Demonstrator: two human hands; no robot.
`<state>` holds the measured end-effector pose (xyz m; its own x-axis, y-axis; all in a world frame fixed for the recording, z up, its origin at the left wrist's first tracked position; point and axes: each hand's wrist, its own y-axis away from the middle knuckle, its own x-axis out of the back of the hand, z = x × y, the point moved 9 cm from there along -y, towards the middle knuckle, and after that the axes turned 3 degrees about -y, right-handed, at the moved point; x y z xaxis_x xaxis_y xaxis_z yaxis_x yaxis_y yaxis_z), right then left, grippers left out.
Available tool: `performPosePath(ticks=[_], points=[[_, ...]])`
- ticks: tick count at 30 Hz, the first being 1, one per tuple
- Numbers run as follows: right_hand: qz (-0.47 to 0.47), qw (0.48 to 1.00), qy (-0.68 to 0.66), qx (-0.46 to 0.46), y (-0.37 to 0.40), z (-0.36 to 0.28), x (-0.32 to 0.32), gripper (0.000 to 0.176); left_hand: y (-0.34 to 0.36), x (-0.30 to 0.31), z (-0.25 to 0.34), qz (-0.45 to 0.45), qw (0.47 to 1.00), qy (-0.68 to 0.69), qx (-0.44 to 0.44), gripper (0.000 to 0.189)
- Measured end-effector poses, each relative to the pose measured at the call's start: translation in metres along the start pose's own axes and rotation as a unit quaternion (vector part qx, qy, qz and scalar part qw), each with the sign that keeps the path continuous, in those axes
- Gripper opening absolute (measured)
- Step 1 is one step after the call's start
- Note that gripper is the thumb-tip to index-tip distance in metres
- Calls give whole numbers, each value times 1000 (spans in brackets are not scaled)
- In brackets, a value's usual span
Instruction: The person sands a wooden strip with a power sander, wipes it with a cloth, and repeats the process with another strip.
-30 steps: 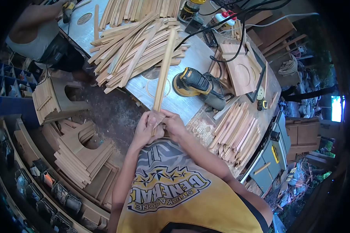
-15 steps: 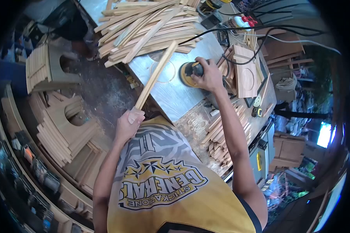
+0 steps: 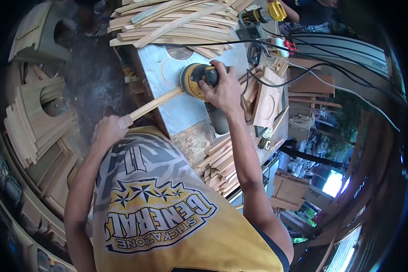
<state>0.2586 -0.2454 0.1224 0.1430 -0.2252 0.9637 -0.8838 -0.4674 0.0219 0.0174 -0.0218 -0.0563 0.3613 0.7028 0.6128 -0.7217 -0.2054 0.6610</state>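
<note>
My left hand [image 3: 109,131] is closed round the near end of a thin wooden strip [image 3: 155,104], with a pale pad or cloth between fingers and wood. The strip slants up over the edge of a grey metal-topped table [image 3: 181,115]. My right hand [image 3: 223,89] grips a yellow and black sander [image 3: 196,80] from above. The sander's round base is at the strip's far end and hides its tip. A dust bag [image 3: 217,119] hangs from the sander, partly behind my right wrist.
A large pile of wooden strips [image 3: 186,22] covers the table's far end. More strips [image 3: 220,165] lie at the near right. Black cables [image 3: 322,68] cross on the right, beside a board with an oval recess [image 3: 266,106]. Curved wooden panels [image 3: 36,118] stand at the left.
The strip has swung lower toward the table, and the sander now meets its far end. My left hand has moved left and up. The view has shifted, and a drill shows more fully.
</note>
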Motion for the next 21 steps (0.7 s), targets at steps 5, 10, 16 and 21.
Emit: performPosePath(ticks=[5,10,16,21], points=[[-68,993,51,81,12,-54,-37,57,2,8,-2,42,998,-47,18,29],[-60,992,71,84,10,-41,-36,55,7,16,-10,75,994,-81,9,26],[-36,993,69,94,11,-39,-33,52,0,16,0,53,996,-65,8,25],[-58,987,41,142,38,-84,-45,48,-9,5,10,43,997,-68,-8,25]])
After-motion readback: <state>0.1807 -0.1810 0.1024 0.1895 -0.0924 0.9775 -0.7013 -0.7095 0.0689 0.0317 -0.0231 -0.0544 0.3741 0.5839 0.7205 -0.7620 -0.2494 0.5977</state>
